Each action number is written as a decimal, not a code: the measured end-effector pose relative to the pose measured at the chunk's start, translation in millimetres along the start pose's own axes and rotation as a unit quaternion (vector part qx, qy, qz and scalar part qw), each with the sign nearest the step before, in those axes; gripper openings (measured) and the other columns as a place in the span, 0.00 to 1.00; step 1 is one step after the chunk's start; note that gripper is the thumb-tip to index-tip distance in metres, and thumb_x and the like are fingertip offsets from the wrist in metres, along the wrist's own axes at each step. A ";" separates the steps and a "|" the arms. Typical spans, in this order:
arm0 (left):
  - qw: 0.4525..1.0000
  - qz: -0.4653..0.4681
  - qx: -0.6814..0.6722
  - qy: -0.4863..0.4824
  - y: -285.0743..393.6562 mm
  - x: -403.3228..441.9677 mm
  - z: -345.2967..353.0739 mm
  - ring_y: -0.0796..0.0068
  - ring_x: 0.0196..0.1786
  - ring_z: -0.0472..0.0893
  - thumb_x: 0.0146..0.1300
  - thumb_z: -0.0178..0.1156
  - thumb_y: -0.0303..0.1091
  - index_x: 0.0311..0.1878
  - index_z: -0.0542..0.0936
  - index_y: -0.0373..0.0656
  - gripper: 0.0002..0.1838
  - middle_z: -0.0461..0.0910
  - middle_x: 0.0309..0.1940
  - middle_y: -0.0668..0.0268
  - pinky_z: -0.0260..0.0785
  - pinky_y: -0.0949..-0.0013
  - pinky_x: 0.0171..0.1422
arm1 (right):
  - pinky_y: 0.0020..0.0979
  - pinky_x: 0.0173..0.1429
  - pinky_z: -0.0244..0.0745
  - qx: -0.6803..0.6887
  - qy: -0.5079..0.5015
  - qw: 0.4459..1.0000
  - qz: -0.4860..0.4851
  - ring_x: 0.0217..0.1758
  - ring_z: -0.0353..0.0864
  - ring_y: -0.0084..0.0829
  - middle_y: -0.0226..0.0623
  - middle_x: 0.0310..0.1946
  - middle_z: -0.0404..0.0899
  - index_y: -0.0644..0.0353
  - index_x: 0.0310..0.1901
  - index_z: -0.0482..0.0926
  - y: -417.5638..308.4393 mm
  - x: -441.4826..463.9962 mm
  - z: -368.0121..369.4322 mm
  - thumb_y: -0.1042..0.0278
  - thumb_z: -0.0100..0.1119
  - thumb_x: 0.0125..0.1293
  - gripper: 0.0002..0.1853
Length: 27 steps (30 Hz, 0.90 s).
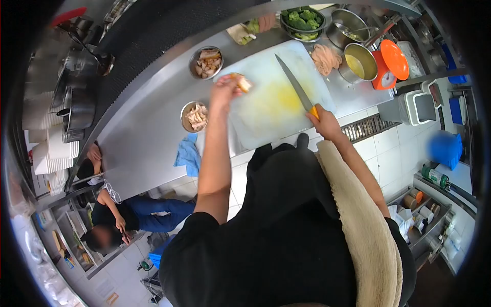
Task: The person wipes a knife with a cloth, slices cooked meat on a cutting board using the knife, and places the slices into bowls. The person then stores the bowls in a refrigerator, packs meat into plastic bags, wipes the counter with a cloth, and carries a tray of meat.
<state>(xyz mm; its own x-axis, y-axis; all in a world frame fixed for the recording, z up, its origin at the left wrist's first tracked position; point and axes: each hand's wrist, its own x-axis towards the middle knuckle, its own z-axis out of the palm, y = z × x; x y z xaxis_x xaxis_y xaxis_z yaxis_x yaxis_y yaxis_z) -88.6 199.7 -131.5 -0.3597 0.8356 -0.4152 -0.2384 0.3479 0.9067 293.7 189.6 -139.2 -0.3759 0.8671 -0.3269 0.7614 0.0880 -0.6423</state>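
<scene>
Near the left edge of a white cutting board (255,117), my left hand (226,89) pinches a small browned, pale piece of food (244,84). My right hand (325,122) is wrapped round the yellow handle of a long knife (294,79), whose blade points up and away over the board. A yellow stain marks the board under and beside the blade. Just beyond my left hand is a metal bowl of browned pieces (208,63). Closer to me, left of the board, another metal bowl holds paler strips (195,116).
A blue cloth (188,153) lies at the counter's near edge. Beyond the board are a bowl of broccoli (303,20), metal pots (359,63), and an orange scale (391,64). A co-worker (123,215) is at lower left; another person's hand (267,22) shows at the far edge.
</scene>
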 end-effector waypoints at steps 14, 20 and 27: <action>0.870 0.206 0.448 -0.002 -50.7 -63.3 37.8 0.58 0.43 0.86 0.62 0.68 0.30 0.48 0.86 0.44 0.11 0.85 0.42 0.58 0.80 0.58 0.52 | 0.53 0.51 0.80 -0.182 -0.063 0.981 -0.035 0.49 0.86 0.54 0.50 0.43 0.86 0.58 0.52 0.74 -57.0 -24.3 3.2 0.53 0.60 0.75 0.17; 0.847 0.205 0.490 -0.008 -54.1 -58.7 49.3 0.54 0.47 0.85 0.60 0.67 0.29 0.42 0.87 0.44 0.07 0.85 0.44 0.59 0.79 0.54 0.55 | 0.51 0.52 0.81 -0.234 -0.083 0.966 -0.071 0.49 0.86 0.52 0.48 0.41 0.85 0.58 0.52 0.74 -67.0 -15.5 -8.6 0.54 0.59 0.75 0.16; 0.842 0.237 0.485 0.011 -60.2 -58.8 50.9 0.54 0.47 0.86 0.61 0.66 0.29 0.40 0.87 0.45 0.05 0.85 0.44 0.60 0.79 0.54 0.54 | 0.52 0.50 0.81 -0.229 -0.121 0.964 -0.051 0.48 0.87 0.52 0.50 0.41 0.87 0.60 0.53 0.73 -77.9 5.0 11.7 0.53 0.57 0.77 0.17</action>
<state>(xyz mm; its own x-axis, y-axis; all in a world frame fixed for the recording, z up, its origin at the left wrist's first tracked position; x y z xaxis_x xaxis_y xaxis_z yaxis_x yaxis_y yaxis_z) -7.2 151.3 -157.9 -0.2267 0.9738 0.0188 0.7817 0.1704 0.5999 226.4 181.4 -98.9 -0.5315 0.7070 -0.4665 0.8465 0.4227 -0.3238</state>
